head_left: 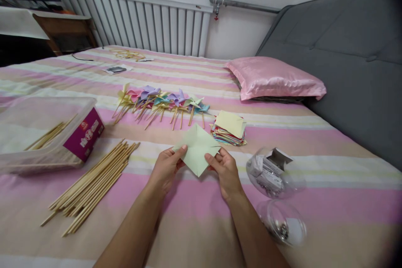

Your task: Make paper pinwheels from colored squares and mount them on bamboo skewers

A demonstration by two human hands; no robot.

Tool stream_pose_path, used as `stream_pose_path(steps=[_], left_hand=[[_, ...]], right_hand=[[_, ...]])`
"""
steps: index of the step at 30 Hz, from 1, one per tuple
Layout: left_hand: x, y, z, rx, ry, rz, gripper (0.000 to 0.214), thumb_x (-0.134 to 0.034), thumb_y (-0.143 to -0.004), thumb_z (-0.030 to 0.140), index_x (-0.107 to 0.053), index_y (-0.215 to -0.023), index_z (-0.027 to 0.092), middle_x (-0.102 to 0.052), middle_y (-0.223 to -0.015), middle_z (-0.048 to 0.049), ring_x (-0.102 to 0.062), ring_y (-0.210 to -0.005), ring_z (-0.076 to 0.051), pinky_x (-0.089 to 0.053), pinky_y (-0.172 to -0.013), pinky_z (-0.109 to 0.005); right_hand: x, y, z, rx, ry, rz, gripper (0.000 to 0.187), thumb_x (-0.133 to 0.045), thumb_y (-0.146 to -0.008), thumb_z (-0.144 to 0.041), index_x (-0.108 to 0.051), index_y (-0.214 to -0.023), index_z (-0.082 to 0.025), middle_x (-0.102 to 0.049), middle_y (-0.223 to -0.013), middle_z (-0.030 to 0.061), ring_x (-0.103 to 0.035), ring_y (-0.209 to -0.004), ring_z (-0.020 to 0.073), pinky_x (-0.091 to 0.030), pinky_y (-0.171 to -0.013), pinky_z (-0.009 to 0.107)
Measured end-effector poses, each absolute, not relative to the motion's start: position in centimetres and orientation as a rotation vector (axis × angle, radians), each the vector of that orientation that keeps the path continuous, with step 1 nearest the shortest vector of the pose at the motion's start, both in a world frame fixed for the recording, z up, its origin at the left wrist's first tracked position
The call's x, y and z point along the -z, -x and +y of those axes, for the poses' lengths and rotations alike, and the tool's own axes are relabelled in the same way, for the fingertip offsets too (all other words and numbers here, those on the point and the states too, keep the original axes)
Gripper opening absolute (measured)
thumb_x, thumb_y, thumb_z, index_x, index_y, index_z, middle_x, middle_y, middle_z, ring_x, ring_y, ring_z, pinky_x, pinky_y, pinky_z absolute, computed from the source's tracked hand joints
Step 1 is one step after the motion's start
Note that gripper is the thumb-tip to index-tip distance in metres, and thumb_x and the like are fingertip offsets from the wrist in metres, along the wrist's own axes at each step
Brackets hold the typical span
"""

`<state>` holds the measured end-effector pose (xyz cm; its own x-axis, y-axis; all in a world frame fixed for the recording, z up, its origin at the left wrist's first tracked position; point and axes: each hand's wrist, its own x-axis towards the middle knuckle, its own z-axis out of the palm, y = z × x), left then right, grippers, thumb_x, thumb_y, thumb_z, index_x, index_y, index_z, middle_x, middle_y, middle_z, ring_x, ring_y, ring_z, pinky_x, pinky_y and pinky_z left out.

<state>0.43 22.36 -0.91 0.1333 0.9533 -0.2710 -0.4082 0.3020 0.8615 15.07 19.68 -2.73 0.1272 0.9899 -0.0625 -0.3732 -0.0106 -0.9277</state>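
Note:
Between my two hands is a pale green square of paper (197,153), turned so that one corner points toward me. Slits run in from its corners. My left hand (166,167) pinches the left side, thumb on top and fingers underneath. On the right side my right hand (224,169) grips it the same way. Just beyond my right hand lies a stack of cut paper squares (229,125), pale yellow on top with several colours below. Farther off, a row of paper pinwheels (163,100) on short wooden sticks lies on the bed.
Wooden sticks (94,184) lie in a bundle at the left, beside a clear plastic box (72,134) holding more. To the right stand a clear tub (270,171) with small boxes and a round container (284,222) with metal bits. A pink pillow (276,77) rests against the grey headboard (342,46).

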Motion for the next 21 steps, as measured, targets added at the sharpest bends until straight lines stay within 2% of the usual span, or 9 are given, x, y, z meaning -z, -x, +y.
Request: stream_pose_path(steps=[3,7,11,15,21], left_hand=[[0.9,-0.4,22.4,-1.133,-0.664,0.956,0.026,-0.076,-0.066,0.029,-0.069,-0.08,0.007,-0.072,-0.079,-0.0103,-0.063,-0.069,-0.015,-0.051,-0.067,-0.025],[0.7,-0.4,22.4,-1.144,-0.639,0.935,0.026,-0.075,-0.067,0.027,-0.069,-0.084,0.009,-0.072,-0.083,-0.0101,-0.064,-0.073,-0.016,-0.052,-0.069,-0.025],[0.1,-0.1,22.6,-1.188,-0.574,0.872,0.032,-0.063,-0.077,0.042,-0.07,-0.084,0.012,-0.072,-0.082,-0.0081,-0.065,-0.071,-0.016,-0.052,-0.066,-0.024],[-0.5,0.2,22.6,-1.175,-0.585,0.854,0.043,-0.055,-0.079,0.051,-0.071,-0.083,0.011,-0.072,-0.08,-0.0079,-0.064,-0.066,-0.015,-0.05,-0.062,-0.023],[-0.2,1.2,22.4,-1.025,-0.782,0.956,0.034,-0.072,-0.068,0.04,-0.071,-0.084,0.011,-0.072,-0.071,-0.0074,-0.062,-0.058,-0.015,-0.046,-0.056,-0.023]], right_hand=[[2.7,-14.9,19.5,-1.356,1.016,-0.841,0.043,-0.073,-0.067,-0.031,-0.056,-0.104,-0.018,-0.071,-0.084,0.0039,-0.06,-0.063,0.0119,-0.041,-0.053,0.02],[3.1,-15.1,19.8,-1.325,1.043,-0.872,0.036,-0.072,-0.068,-0.03,-0.056,-0.098,-0.018,-0.068,-0.074,-0.0002,-0.054,-0.057,0.0084,-0.037,-0.05,0.017],[3.3,-15.4,20.1,-1.25,1.053,-0.882,0.027,-0.07,-0.07,-0.03,-0.056,-0.091,-0.018,-0.063,-0.068,-0.0033,-0.052,-0.056,0.0079,-0.037,-0.051,0.017],[3.3,-15.5,20.0,-1.225,1.025,-0.939,0.028,-0.067,-0.074,-0.03,-0.056,-0.098,-0.019,-0.064,-0.076,-0.001,-0.053,-0.061,0.0092,-0.038,-0.053,0.018],[3.5,-15.6,19.9,-1.281,0.969,-1.065,0.041,-0.066,-0.075,-0.034,-0.054,-0.111,-0.02,-0.062,-0.074,-0.0004,-0.056,-0.061,0.0122,-0.045,-0.057,0.023]])
